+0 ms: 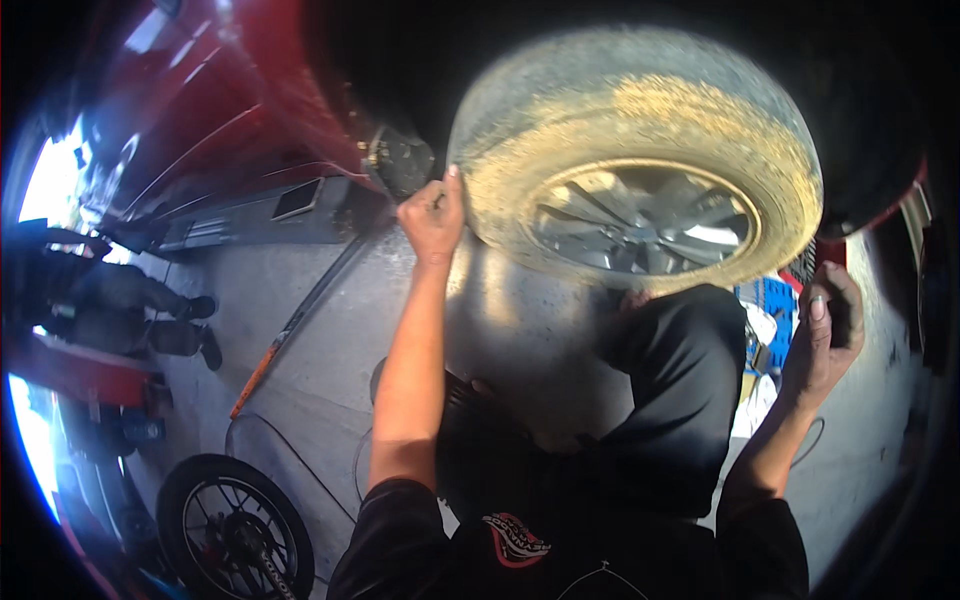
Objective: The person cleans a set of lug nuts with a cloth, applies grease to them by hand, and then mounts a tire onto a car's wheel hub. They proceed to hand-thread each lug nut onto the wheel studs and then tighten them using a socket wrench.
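A car wheel with a tyre [680, 120] covered in tan dirt hangs in front of me, its grey multi-spoke rim [640, 235] tilted down toward me. At the tyre's left edge is my left hand [435, 220], most fingers curled in and one finger pointing up against or close beside the sidewall. My right hand [830, 325] is raised just off the tyre's lower right side. Its fingers are bent, the thumb stands apart from them, and I see nothing held. My dark-trousered knee [680, 340] is below the rim.
Red car bodywork [230, 130] spans the upper left. A long bar with an orange handle [258, 375] slants over the grey floor [320, 350]. At the lower left stands a motorcycle wheel [235, 530]. A blue crate [775, 310] is behind my right hand. Another person [120, 300] is at far left.
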Demonstrator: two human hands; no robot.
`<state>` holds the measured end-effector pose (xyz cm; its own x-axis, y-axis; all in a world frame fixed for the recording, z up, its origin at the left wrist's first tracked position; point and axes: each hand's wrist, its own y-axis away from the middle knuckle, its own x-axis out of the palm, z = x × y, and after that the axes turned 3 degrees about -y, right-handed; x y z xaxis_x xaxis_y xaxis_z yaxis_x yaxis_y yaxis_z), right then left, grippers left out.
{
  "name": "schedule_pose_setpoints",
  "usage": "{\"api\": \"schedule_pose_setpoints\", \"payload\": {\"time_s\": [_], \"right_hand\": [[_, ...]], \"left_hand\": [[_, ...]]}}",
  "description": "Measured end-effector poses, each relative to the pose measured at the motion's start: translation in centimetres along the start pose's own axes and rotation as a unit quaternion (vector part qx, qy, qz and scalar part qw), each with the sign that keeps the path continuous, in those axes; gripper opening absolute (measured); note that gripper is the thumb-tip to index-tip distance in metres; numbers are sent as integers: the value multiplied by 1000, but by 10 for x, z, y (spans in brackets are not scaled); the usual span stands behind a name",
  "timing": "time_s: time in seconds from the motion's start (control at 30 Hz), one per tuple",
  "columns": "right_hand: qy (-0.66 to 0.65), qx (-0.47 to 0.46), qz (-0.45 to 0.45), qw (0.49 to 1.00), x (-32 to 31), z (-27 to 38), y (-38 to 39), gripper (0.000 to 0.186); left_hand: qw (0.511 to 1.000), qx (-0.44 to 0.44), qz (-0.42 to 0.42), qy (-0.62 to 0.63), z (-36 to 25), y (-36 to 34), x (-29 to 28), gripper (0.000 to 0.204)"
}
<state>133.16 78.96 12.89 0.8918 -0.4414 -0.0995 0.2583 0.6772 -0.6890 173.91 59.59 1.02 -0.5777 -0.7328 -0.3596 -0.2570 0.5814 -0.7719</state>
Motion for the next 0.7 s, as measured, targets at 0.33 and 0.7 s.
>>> {"api": "schedule_pose_setpoints", "payload": {"time_s": [0.33, 0.7], "right_hand": [[87, -205, 99, 970, -15, 112, -98, 36], [216, -354, -309, 856, -218, 225, -64, 40]], "left_hand": [[994, 109, 17, 21, -34, -27, -18, 20], [992, 113, 36, 43, 7, -12, 11, 11]]}}
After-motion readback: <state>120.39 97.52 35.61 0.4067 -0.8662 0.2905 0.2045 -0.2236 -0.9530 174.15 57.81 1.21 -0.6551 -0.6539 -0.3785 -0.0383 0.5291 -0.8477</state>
